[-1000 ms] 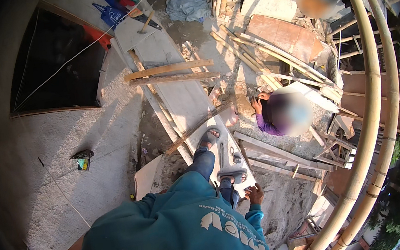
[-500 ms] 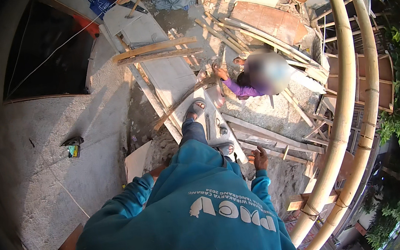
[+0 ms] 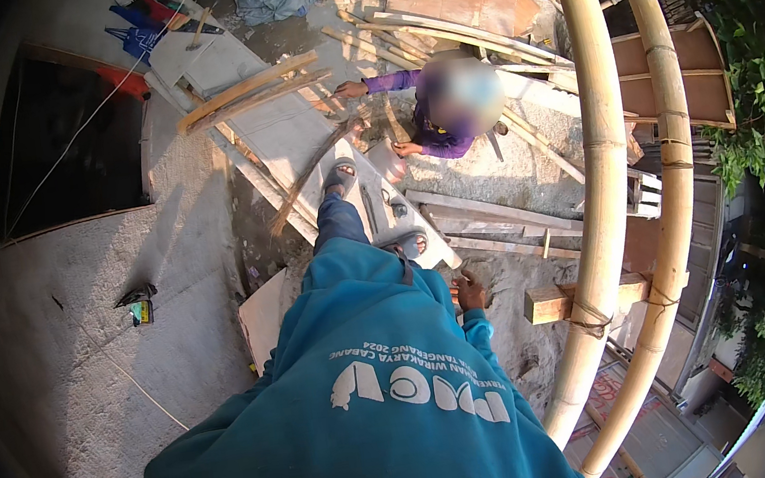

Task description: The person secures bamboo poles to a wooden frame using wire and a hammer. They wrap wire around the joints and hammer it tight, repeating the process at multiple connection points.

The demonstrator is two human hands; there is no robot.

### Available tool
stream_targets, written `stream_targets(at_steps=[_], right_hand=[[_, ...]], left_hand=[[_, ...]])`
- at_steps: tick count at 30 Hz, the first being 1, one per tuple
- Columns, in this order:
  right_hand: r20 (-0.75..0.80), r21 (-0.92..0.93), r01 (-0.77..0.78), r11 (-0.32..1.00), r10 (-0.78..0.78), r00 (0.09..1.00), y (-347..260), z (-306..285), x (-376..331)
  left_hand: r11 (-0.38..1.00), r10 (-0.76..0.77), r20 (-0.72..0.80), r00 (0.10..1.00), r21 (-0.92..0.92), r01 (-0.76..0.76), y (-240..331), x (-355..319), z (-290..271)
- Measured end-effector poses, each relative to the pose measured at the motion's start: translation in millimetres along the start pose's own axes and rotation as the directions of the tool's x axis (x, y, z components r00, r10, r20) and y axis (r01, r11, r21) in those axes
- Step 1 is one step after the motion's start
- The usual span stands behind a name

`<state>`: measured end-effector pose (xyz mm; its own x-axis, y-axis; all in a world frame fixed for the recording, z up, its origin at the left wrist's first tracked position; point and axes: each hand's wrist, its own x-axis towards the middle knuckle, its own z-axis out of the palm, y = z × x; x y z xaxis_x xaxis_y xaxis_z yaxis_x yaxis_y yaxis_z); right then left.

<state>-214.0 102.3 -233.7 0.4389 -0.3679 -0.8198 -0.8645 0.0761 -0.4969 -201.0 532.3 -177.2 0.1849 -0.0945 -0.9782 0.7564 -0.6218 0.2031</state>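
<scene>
My right hand point(image 3: 471, 291) hangs beside my hip, its fingers apart with nothing visible in them. Of my left hand nothing shows; my teal sweatshirt covers that side. I stand in dark sandals point(image 3: 412, 243) on a pale plank platform point(image 3: 437, 253). On it, between my feet, lie a thin dark bar point(image 3: 368, 210) and a small dark tool point(image 3: 399, 209) whose kind I cannot make out. A rough strip of old wood point(image 3: 305, 189) slants across the platform's left side. Below, a co-worker in a purple sleeve point(image 3: 392, 82) reaches one hand point(image 3: 350, 89) toward the boards.
Two thick bamboo poles point(image 3: 599, 165) rise on my right, with a short timber point(image 3: 553, 303) lashed across them. Two loose planks point(image 3: 250, 91) lie across the far platform. A rough wall point(image 3: 184, 254) with a dark opening point(image 3: 70, 144) stands left. Timber lies piled point(image 3: 462, 33) beyond the co-worker.
The view has shifted, so most things sit further left and higher. My left hand has passed out of sight. The co-worker's arms have spread apart, one stretching toward the planks.
</scene>
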Motion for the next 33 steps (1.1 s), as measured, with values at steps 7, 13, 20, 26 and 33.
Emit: stream_targets(at_steps=[7, 13, 20, 26, 33], right_hand=[[-0.035, -0.107, -0.029, 0.994, 0.026, 0.999, -2.3, -9.8, 3.8], [-0.098, -0.106, 0.018, 0.994, -0.029, 0.995, 58.3, -14.8, 52.8], [-0.156, -0.294, 0.01, 0.956, -0.058, 0.986, 70.3, -27.8, 20.5], [-0.204, -0.3, -0.019, 0.954, -0.045, 0.978, 61.0, -32.3, 4.5], [-0.255, -0.225, -0.023, 0.974, -0.036, 0.966, 85.7, -38.6, 26.3]], left_hand=[[0.99, 0.094, -0.025, 0.995, 0.108, -0.091, 46.4, 26.3, 5.9], [0.959, 0.192, -0.018, 0.981, 0.216, -0.184, 110.5, 44.1, -2.4], [0.931, 0.267, -0.019, 0.964, 0.265, -0.252, 157.6, 55.1, -11.7], [0.918, 0.274, 0.001, 0.962, 0.296, -0.262, 171.0, 57.6, -7.2], [0.909, 0.262, 0.04, 0.964, 0.326, -0.261, 186.4, 65.8, -1.5]])
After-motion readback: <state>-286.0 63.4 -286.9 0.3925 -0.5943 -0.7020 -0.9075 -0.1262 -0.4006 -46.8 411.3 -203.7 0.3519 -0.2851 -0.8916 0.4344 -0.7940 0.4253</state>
